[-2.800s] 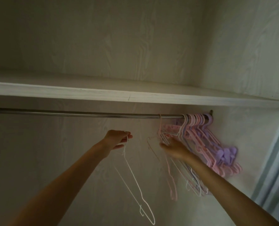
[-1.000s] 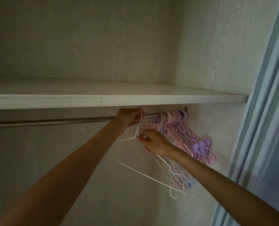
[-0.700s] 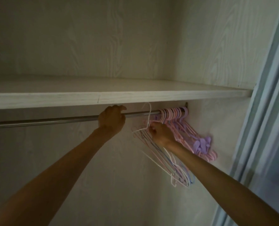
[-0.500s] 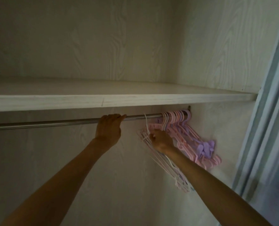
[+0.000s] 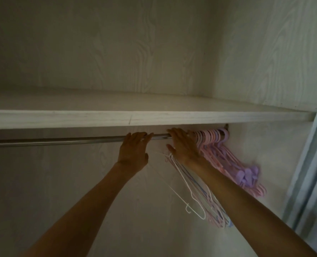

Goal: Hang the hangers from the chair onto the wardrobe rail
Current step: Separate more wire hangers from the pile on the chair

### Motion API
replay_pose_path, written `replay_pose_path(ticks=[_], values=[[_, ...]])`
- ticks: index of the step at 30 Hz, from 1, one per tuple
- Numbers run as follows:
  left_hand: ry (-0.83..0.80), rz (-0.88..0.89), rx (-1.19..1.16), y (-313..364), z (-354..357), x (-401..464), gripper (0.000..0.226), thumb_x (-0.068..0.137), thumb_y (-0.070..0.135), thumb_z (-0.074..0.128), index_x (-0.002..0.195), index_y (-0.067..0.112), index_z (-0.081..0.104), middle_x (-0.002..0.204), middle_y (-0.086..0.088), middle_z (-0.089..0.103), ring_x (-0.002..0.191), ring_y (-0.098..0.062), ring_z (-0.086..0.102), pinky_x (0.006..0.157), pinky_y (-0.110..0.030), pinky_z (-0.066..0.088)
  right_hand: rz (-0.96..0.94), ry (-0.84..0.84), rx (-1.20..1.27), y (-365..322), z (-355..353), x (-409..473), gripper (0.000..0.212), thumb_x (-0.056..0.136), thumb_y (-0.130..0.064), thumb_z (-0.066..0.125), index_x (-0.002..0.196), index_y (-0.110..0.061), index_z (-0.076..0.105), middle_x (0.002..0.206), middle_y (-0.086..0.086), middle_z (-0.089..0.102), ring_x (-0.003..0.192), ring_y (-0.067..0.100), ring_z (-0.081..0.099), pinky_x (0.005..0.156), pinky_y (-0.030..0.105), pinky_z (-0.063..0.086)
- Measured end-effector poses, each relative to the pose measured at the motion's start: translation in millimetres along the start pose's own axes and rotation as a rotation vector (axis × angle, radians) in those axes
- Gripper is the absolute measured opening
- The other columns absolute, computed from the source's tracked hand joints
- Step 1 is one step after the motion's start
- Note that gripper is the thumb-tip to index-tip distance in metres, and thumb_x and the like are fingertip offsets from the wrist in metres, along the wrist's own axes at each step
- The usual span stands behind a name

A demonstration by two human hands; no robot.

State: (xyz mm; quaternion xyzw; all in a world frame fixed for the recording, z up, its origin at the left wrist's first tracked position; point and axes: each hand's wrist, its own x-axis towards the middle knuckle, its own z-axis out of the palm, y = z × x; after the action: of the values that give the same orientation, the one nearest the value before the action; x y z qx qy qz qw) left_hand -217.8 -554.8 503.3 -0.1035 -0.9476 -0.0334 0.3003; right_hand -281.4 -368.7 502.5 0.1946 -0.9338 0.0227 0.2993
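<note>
Steel-grey and round, the wardrobe rail (image 5: pixel 61 141) runs across the wardrobe just under a pale wooden shelf (image 5: pixel 154 117). Both hands reach up to it. The left hand (image 5: pixel 133 151) lies against the rail with its fingers (image 5: pixel 135 136) straight over the top of the bar, thumb spread to the side, holding nothing. The right hand (image 5: pixel 184 147) is just beside it, fingers also laid flat up on the rail and thumb out below, touching the nearest of the hangers but not curled round any.

A thick bunch of pink and purple hangers (image 5: pixel 228 158) hangs packed together at the far right end of the rail, against the side wall (image 5: pixel 274 52). To the left of that bunch, passing under the right wrist, thin wire hangers (image 5: pixel 196 197) in white, pink and blue hang tilted, their lower ends swung out toward the camera. Whether each of their hooks sits on the bar cannot be told, since the right hand hides them. A sliding door frame (image 5: pixel 313 164) stands at the right edge.
</note>
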Motion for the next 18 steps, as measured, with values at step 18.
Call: replay_pose_path(ticks=[18], values=[[-0.045,-0.026,0.023,1.9,4.4,-1.0,0.083,0.084,0.039,0.059,0.149,0.031,0.008,0.155,0.004,0.018,0.145,-0.016,0.013,0.119,-0.034,-0.002,-0.041,0.062,-0.056,87.1,-10.4,-8.6,0.057,0.079,-0.032,0.068,0.131,-0.017,0.051,0.129,0.006,0.056,0.12,0.028,0.05,0.105,0.045,0.028]])
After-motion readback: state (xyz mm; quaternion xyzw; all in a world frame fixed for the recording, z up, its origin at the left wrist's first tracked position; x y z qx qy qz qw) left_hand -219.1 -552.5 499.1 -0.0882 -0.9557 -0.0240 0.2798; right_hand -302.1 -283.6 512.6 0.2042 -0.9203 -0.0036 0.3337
